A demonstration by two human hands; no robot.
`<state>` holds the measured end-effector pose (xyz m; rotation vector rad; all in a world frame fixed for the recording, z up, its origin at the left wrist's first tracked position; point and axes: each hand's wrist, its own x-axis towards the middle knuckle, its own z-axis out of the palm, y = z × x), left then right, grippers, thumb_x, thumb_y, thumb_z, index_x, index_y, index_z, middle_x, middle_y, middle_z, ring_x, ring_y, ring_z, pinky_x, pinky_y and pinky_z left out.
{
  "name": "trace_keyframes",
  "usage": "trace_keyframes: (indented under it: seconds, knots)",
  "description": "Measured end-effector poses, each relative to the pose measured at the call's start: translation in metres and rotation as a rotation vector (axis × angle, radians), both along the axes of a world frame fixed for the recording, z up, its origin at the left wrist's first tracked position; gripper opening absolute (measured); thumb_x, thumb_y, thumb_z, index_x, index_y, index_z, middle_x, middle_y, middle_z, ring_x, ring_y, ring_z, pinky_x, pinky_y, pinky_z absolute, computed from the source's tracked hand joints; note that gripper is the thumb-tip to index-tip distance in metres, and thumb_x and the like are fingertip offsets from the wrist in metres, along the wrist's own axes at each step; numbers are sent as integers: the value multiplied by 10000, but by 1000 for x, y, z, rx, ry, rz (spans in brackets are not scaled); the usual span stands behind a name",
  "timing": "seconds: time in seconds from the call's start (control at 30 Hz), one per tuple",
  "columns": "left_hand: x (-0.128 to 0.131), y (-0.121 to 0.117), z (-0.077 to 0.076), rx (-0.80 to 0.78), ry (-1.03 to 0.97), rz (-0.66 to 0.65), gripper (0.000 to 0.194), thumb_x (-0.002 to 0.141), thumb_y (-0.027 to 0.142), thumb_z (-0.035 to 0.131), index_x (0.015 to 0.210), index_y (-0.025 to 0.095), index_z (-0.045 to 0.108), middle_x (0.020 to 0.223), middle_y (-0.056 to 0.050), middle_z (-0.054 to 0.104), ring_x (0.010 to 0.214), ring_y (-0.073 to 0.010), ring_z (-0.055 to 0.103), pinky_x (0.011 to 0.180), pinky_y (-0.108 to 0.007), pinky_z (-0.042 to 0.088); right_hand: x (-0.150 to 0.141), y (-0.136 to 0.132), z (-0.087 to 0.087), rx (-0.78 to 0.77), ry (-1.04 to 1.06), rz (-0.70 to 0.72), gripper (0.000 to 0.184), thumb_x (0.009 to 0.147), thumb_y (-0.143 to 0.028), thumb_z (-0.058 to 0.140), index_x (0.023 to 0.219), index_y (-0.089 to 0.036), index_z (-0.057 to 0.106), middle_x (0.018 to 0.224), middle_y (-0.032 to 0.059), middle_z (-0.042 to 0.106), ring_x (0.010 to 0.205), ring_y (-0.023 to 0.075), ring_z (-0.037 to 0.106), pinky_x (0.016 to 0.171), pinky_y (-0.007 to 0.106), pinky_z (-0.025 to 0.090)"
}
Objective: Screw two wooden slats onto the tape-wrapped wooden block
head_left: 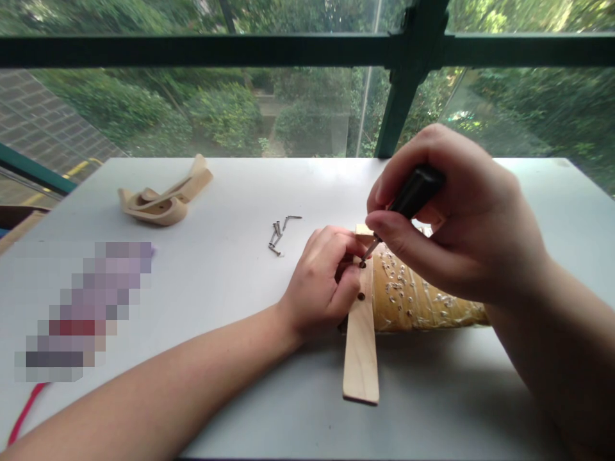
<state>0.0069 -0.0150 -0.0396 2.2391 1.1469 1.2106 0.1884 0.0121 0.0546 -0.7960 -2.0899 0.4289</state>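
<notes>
- Here, the right hand point(461, 224) is closed round the black handle of a small screwdriver with a thin metal shaft point(413, 195), its shaft slanting down to the left.
- The screwdriver's tip meets the upper of two dark holes in a pale, flat wooden strip with a rounded-corner end point(361, 358); whether a screw sits there is too small to tell.
- The left hand point(324, 278) grips that strip beside the holes, fingers bent against it.
- The strip lies across the left end of a yellow-brown, tape-wrapped block dotted with shiny flecks point(408, 298), its near end reaching past the block, on the white bench point(240, 186).
- Left of the left hand lies a loose cluster of silvery metal screws point(275, 237).
- Farther back at left rest curved, pale wooden pieces point(166, 205).
- A blurred-out purplish object point(96, 301) lies nearer, a red cord point(26, 410) by its lower end.
</notes>
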Motion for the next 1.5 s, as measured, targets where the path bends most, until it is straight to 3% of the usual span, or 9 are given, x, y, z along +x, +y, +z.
trace_keyframes:
  seconds: [0.13, 0.37, 0.47, 0.57, 0.67, 0.87, 1.2, 1.4, 1.5]
  knots:
    - [-1, 0, 1, -20, 7, -7, 211, 953, 91, 385, 1026, 193, 555, 1076, -59, 593, 1044, -196, 526, 952, -374, 441, 1, 0, 0, -37, 22, 25, 161, 841, -219, 723, 917, -252, 584, 917, 31, 631, 743, 176, 613, 610, 311, 512]
    - [0, -1, 1, 29, 4, 13, 62, 901, 157, 519, 952, 192, 526, 1028, -47, 577, 985, -193, 529, 898, -360, 447, 1, 0, 2, -128, 74, 88, 202, 835, -202, 746, 924, -247, 570, 919, 27, 645, 746, 171, 639, 583, 287, 542]
    - [1, -1, 2, 33, 14, 36, 52, 875, 163, 547, 910, 193, 523, 985, -43, 576, 961, -196, 523, 900, -371, 443, -1, -2, 0, -231, 143, 150, 106, 918, -191, 625, 966, -243, 546, 891, 13, 646, 669, 135, 600, 585, 280, 531]
    - [3, -2, 3, 30, 24, 70, 70, 847, 174, 584, 903, 187, 543, 945, -38, 569, 934, -200, 517, 881, -372, 444, -4, -3, -5, -323, 238, 250, 219, 929, -119, 511, 1100, -254, 498, 844, -18, 627, 626, 120, 564, 591, 275, 524]
    - [3, -2, 4, -1, 15, 76, 41, 846, 176, 595, 879, 178, 571, 973, -49, 572, 956, -203, 527, 899, -368, 457, -4, -1, -9, -260, 238, 296, 374, 881, -69, 501, 1204, -255, 463, 879, -20, 594, 686, 132, 592, 654, 291, 547]
    - [3, -3, 2, -13, -3, 62, 42, 868, 184, 581, 895, 166, 608, 1042, -74, 598, 1032, -219, 557, 982, -383, 465, -2, 3, -9, -77, 125, 304, 399, 814, 15, 457, 1162, -179, 488, 976, 29, 561, 810, 149, 604, 731, 315, 551]
    - [1, -2, 1, -27, -19, 45, 71, 918, 227, 581, 873, 173, 570, 1010, -62, 594, 983, -194, 540, 914, -359, 459, 3, 5, -4, -50, 42, 275, 434, 811, 15, 502, 1192, -191, 479, 1070, 44, 560, 801, 138, 591, 716, 300, 554]
    - [2, -4, 2, -45, -20, 32, 96, 920, 214, 606, 838, 187, 565, 1000, -47, 609, 978, -188, 538, 909, -352, 455, 2, 10, -9, 6, 100, 262, 425, 867, -86, 586, 1245, -247, 475, 1350, 83, 474, 948, 181, 639, 773, 349, 582]
    - [3, -4, 3, -46, -33, 23, 93, 922, 205, 606, 838, 187, 569, 1014, -48, 613, 1001, -190, 539, 920, -353, 457, 3, 12, -11, -4, 55, 266, 450, 852, -121, 647, 1244, -261, 475, 1244, 77, 538, 954, 206, 648, 744, 354, 592]
